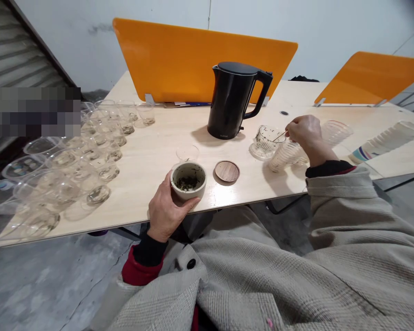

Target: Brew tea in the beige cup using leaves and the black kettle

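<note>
My left hand (169,207) is wrapped round a pale ceramic cup (188,193) at the table's front edge. Dark tea leaves (187,183) lie inside the cup. My right hand (305,131) is closed on a thin light-coloured stick (279,136), its tip reaching into a glass cup (266,140) speckled with tea leaves. The glass cup stands on a clear saucer (258,154). A round wooden lid or coaster (227,171) lies flat to the right of the ceramic cup. Behind that cup sits a clear round lid or dish (187,153).
A black electric kettle (231,101) stands near an orange divider (179,59). Rows of clear plastic cups (100,172) with leaves in them fill the table's left side. Stacked clear cups (286,155) lie below my right hand, and another cup stack (389,140) lies farther right.
</note>
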A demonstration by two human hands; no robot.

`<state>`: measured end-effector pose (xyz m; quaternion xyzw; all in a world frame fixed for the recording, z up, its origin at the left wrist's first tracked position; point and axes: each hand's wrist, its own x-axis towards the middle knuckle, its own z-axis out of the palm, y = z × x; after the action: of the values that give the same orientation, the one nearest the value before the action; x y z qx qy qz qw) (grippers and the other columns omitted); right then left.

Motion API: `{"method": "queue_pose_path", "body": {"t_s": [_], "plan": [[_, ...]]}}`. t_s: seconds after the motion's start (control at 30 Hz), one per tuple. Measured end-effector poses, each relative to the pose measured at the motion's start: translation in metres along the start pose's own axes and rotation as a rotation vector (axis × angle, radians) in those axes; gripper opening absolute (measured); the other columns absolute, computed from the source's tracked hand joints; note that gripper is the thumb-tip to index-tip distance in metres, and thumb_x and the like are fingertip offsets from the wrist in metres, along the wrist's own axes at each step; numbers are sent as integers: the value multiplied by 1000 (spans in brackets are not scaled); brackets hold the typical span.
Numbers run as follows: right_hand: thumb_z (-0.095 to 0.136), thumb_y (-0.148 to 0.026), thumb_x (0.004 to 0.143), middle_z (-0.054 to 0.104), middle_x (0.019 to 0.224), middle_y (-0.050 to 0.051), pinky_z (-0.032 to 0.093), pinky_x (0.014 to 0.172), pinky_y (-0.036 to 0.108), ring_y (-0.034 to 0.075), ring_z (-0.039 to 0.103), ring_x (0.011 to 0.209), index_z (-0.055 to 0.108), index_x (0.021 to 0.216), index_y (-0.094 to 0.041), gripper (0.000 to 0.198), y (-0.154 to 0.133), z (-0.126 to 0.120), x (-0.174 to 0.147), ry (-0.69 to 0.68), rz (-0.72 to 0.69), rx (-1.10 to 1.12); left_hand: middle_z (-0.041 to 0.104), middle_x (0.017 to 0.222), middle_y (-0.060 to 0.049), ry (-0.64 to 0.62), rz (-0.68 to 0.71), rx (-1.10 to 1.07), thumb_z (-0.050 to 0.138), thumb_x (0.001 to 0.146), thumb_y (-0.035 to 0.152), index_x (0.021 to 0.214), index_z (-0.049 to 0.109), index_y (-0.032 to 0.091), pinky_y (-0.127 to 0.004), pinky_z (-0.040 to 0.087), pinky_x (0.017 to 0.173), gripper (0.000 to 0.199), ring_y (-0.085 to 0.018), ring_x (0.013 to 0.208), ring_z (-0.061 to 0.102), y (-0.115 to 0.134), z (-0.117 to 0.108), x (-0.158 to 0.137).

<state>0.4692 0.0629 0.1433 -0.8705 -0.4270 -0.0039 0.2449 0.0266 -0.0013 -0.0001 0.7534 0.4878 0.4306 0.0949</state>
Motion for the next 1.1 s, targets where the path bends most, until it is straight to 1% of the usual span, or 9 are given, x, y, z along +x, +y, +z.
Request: {"method": "queue_pose_path", "body": {"t_s": [0.1, 0.23, 0.37, 0.5, 0.67, 0.8, 0.93, 1.1], "plan": [[58, -6, 84, 64, 64, 9, 54, 71, 38, 17, 59, 60, 71, 69, -13, 21, -8, -3, -6, -35, 96, 75, 69, 148, -18, -17, -19, 0, 89, 78, 60, 159, 46, 21, -50, 61, 108, 100, -39, 133, 70, 0, 0, 0], [57, -2, 84, 64, 61, 6, 50, 57, 30, 10, 51, 51, 67, 68, -13, 22, -15, -4, -14, -24, 121, 314, 70, 147, -18, -25, -32, -4, 89, 78, 61, 159, 46, 21, -50, 61, 107, 100, -39, 132, 71, 0, 0, 0], [55, 0, 85, 60, 55, 2, 47, 50, 24, 9, 51, 48, 64, 69, -15, 24, -12, -3, -14, 43, 137, 532, 70, 146, -18, -21, -32, -10, 89, 78, 61, 159, 46, 21, -51, 61, 107, 101, -39, 131, 71, 0, 0, 0], [55, -1, 88, 60, 54, 1, 47, 47, 25, 10, 51, 44, 63, 68, -16, 26, -5, -4, -10, 92, 116, 609, 70, 148, -18, -6, -15, -12, 89, 79, 61, 159, 46, 20, -50, 61, 108, 100, -38, 132, 71, -1, 0, 0], [55, 0, 89, 59, 54, 0, 45, 49, 27, 10, 50, 43, 62, 66, -16, 29, -4, -7, -10, 109, 119, 620, 69, 148, -18, -8, -11, -6, 87, 80, 62, 159, 46, 20, -49, 61, 109, 98, -38, 133, 71, 0, 0, 0], [53, 0, 91, 58, 55, 0, 51, 56, 30, 11, 52, 46, 61, 68, -17, 30, -9, -4, -8, 115, 176, 653, 69, 149, -17, -10, -23, -4, 87, 80, 62, 159, 46, 22, -49, 60, 110, 97, -37, 135, 70, 0, 0, 0], [53, -4, 96, 59, 55, 1, 56, 59, 30, 13, 58, 50, 60, 70, -18, 30, -10, 1, -5, 132, 231, 735, 69, 149, -17, -9, -28, -3, 87, 79, 62, 159, 46, 21, -49, 60, 109, 98, -38, 134, 70, 0, 1, -1], [51, -7, 101, 65, 61, 4, 62, 64, 30, 15, 69, 61, 59, 73, -18, 32, -2, 3, -5, 143, 202, 811, 69, 148, -18, -10, -29, 0, 88, 80, 61, 159, 46, 20, -49, 61, 108, 98, -39, 132, 71, 0, 1, -1]]}}
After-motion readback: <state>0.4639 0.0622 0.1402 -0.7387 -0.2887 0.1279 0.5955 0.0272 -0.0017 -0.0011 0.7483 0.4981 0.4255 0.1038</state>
